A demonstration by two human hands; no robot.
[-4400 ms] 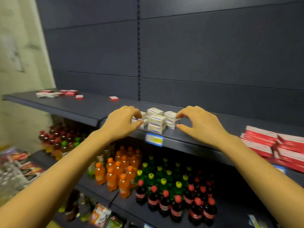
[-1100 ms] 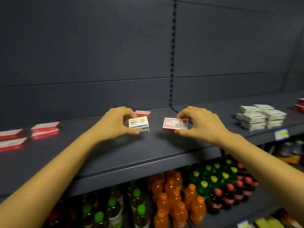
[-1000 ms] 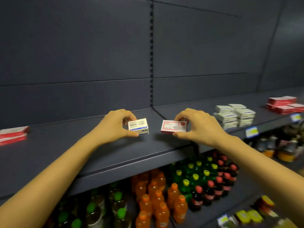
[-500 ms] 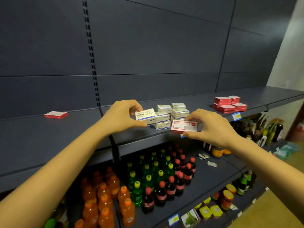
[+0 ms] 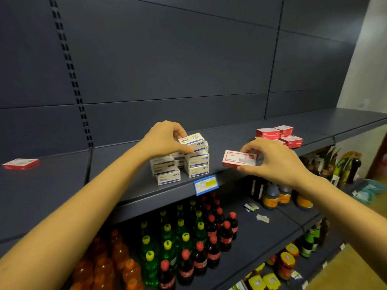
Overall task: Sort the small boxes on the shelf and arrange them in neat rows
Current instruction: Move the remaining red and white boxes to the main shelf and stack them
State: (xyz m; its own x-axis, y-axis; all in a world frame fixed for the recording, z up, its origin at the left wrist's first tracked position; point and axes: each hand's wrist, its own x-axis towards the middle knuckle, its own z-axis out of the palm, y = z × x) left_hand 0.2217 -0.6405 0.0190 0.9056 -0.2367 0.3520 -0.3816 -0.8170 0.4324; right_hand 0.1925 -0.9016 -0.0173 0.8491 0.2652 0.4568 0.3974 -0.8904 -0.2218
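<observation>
My left hand [image 5: 165,138] grips a white box with a blue stripe [image 5: 191,140] and holds it on top of the stack of white boxes [image 5: 196,164] on the dark shelf [image 5: 129,181]. My right hand [image 5: 270,161] holds a red-and-white box [image 5: 238,161] by its edges, just above the shelf and to the right of the white stack. A group of red boxes [image 5: 278,135] lies farther right on the same shelf. One single red box [image 5: 21,163] lies flat at the far left.
A blue and yellow price tag [image 5: 206,184] hangs on the shelf's front edge. Below stand orange, green and dark soda bottles [image 5: 184,248], and jars [image 5: 278,195] at the right. The dark back panel [image 5: 167,59] rises behind the shelf.
Both hands carried their boxes rightward along the shelf. The left hand's white box now sits over the white stack, and the right hand's red box is closer to the red group.
</observation>
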